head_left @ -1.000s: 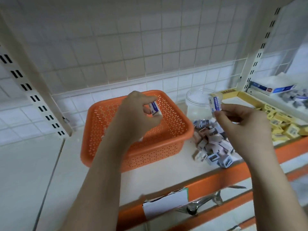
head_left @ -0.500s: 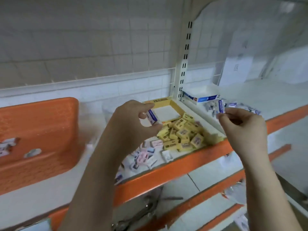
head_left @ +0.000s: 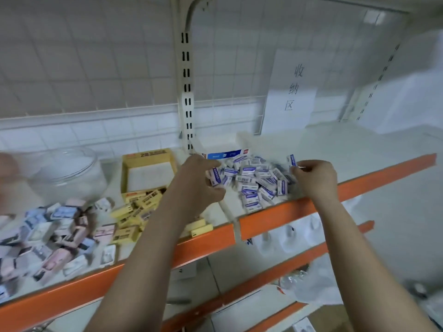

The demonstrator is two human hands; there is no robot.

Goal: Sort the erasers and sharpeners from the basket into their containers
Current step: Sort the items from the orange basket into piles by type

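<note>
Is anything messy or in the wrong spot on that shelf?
Yes. The yellow box sits nearly empty while yellow erasers lie spilled in front of it, one near the shelf's orange edge.

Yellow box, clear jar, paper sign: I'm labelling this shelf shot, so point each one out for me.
yellow box [head_left: 146, 155]: head view, on its printed back wall.
clear jar [head_left: 62, 176]: head view, on its rounded side wall.
paper sign [head_left: 291, 92]: head view, on the sheet's middle, among the written characters.
</note>
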